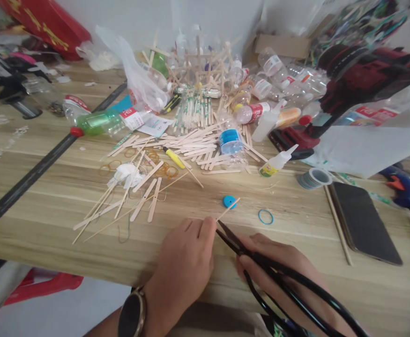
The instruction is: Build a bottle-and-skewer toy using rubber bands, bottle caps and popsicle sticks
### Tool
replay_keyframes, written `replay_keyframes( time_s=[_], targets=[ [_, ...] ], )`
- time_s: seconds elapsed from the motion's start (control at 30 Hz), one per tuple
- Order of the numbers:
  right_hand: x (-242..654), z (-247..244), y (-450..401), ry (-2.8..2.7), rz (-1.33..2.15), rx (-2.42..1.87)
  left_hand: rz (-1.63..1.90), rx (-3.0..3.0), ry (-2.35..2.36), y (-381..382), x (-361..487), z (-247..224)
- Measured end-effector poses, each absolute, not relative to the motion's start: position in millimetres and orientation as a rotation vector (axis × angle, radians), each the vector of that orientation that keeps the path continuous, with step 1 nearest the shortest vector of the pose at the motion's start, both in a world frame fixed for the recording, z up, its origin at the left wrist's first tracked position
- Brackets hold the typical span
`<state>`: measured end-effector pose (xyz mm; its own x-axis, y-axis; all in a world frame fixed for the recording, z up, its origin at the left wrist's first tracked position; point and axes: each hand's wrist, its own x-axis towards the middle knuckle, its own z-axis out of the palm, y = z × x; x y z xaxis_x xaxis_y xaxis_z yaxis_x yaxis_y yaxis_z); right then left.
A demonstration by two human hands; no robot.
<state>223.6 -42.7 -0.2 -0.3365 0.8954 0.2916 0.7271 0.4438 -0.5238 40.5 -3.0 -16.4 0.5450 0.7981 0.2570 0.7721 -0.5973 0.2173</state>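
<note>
My left hand [187, 257], with a dark watch on its wrist, is closed on a thin wooden stick [230, 208] that sticks out past the fingertips toward the upper right. Black-handled scissors [261, 262] are in my right hand [282, 267]; their narrow blades lie against the stick close to the left fingertips. Just beyond the stick sits a blue round cap [229, 201] with a small hole. A blue rubber band [265, 216] lies to the right of the cap.
Flat craft sticks [194, 142] and plastic bottles [95, 122] crowd the wooden table [50, 220]. On the right are a glue bottle [278, 161], a tape roll [315, 178], a phone [364, 222], a glue gun [408, 187] and a red power tool [359, 84].
</note>
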Motion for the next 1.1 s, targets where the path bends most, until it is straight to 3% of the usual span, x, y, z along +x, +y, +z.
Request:
replay_keyframes(
  time_s=[0.13,0.33,0.5,0.63,1.1],
  targets=[
    [226.1,-8.9,-41.5,-2.407,-0.007,-1.218,0.397,2.629,1.424,-2.6,41.5,-14.2],
    [227.7,-6.9,-42.0,-2.154,0.609,-1.336,0.482,2.596,1.366,-7.0,42.2,-14.9],
    [231.4,-2.9,-42.1,-2.427,-0.011,-1.115,0.608,1.787,1.337,-0.8,39.2,-4.8],
    [234.7,-9.0,-46.2,-2.473,-0.067,-1.123,0.744,1.144,1.185,8.7,31.4,1.9],
    [224.8,-1.2,-44.3,-2.414,0.063,-1.203,0.652,1.815,1.375,-6.8,36.7,-1.8]
  ],
)
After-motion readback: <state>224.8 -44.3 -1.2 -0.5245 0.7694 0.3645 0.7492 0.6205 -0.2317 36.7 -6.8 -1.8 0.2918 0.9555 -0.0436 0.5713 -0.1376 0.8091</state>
